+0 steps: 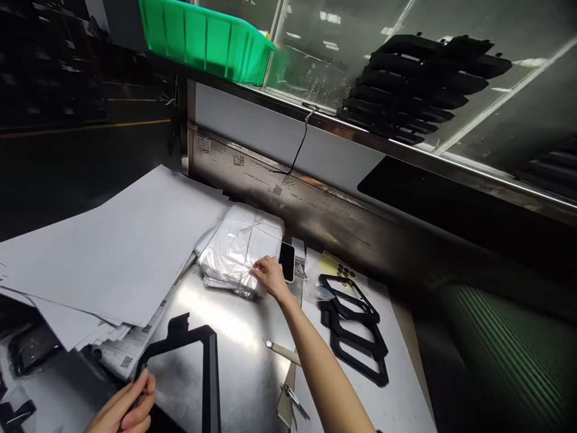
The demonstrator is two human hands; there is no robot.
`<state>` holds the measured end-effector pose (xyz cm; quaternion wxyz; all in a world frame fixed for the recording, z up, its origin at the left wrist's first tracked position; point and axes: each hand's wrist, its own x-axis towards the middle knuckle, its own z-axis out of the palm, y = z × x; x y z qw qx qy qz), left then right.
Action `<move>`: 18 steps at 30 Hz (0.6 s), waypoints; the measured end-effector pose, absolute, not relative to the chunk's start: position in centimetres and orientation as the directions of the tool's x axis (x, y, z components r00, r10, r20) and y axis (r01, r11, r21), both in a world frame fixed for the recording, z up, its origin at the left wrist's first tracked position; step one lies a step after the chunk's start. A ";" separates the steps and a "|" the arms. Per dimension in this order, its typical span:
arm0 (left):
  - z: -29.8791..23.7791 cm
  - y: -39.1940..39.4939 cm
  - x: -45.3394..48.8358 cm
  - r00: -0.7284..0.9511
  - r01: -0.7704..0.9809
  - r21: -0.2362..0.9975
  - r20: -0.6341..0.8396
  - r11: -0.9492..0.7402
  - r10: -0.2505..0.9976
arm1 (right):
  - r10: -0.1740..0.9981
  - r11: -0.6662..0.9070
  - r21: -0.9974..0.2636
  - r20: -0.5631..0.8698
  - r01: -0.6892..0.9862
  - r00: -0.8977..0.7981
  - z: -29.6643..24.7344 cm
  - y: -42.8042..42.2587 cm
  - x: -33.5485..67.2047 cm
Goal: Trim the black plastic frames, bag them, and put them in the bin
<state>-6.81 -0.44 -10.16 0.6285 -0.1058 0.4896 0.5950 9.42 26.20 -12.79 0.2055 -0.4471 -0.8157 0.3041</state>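
My left hand point(128, 406) grips the lower left corner of a black plastic frame point(208, 367) that lies tilted over the shiny metal worktop point(243, 337). My right hand point(270, 276) is stretched forward, its fingers resting on the near right edge of a stack of clear plastic bags point(238, 246). A phone point(287, 261) with a dark screen lies just right of that hand.
Large white paper sheets point(112, 246) spread over the left. Black frames point(356, 331) are stacked on a white sheet at right, beside a yellow note with black dots point(336, 266). A knife point(282, 350) and tweezers point(295, 402) lie near my forearm. A green bin point(207, 39) sits above.
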 end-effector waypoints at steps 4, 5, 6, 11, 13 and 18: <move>-9.7 -0.3 -7.1 -0.184 -0.868 0.433 -0.735 0.243 0.653 | 0.853 0.392 -0.668 0.005 0.633 -0.522 -12.4 27.0 10.1; -10.1 -0.7 -7.2 -0.176 -0.869 0.428 -0.735 0.247 0.655 | 0.860 0.372 -0.675 -0.009 0.637 -0.511 -12.2 26.8 10.7; -10.6 -1.2 -7.3 -0.165 -0.869 0.424 -0.734 0.255 0.659 | 0.866 0.349 -0.685 -0.025 0.639 -0.500 -11.9 26.5 11.4; -13.0 -2.6 -6.9 -0.068 -0.848 0.409 -0.716 0.337 0.695 | 0.836 0.229 -0.775 -0.153 0.589 -0.527 -10.8 22.7 14.2; -13.1 -1.8 -5.9 -0.040 -0.835 0.413 -0.703 0.363 0.710 | 0.814 0.161 -0.825 -0.199 0.541 -0.546 -10.5 20.3 14.3; -12.3 2.1 -1.9 0.110 -0.795 0.383 -0.670 0.469 0.734 | 0.791 -0.040 -0.907 -0.285 0.420 -0.541 -10.2 13.6 13.5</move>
